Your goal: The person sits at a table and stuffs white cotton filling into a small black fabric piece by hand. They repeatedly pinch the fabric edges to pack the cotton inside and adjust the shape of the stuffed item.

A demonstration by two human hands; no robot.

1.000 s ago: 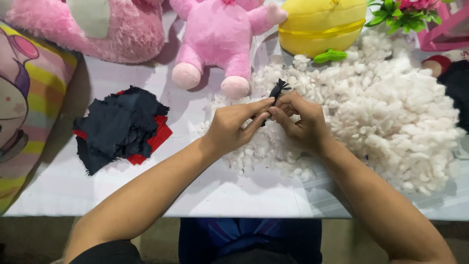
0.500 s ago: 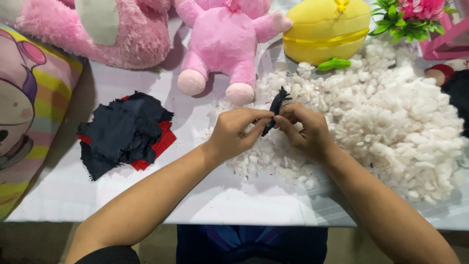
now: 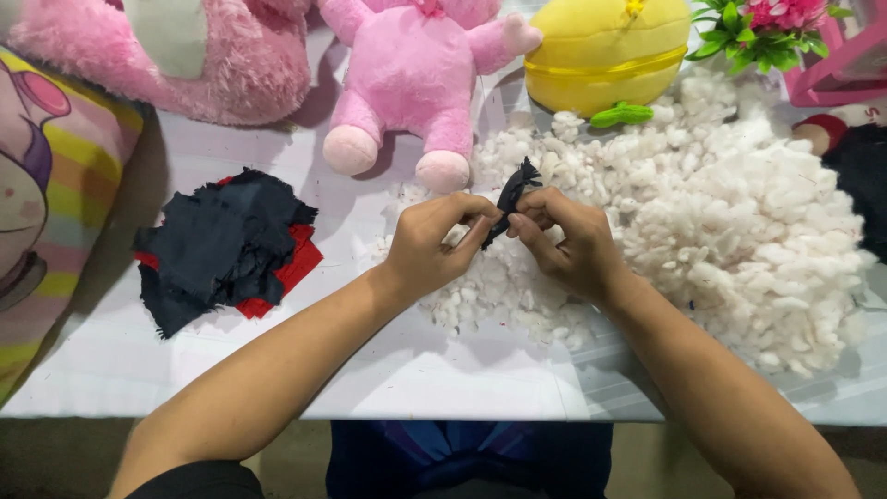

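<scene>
Pinched between the left hand (image 3: 432, 242) and right hand (image 3: 564, 242), a small dark frayed fabric scrap (image 3: 514, 194) is held tightly above the heap of white fluffy stuffing (image 3: 739, 222) (both grips narrow).

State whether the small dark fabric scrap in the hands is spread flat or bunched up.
Bunched up: the small dark fabric scrap is pinched between both hands, its crumpled end sticking up.

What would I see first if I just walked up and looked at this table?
Probably the big heap of white stuffing on the table's right side, and the pink plush toy sitting behind it at the back. In the middle, the left hand and right hand pinch a small dark cloth scrap together, while a pile of dark and red cloth pieces lies to the left.
</scene>
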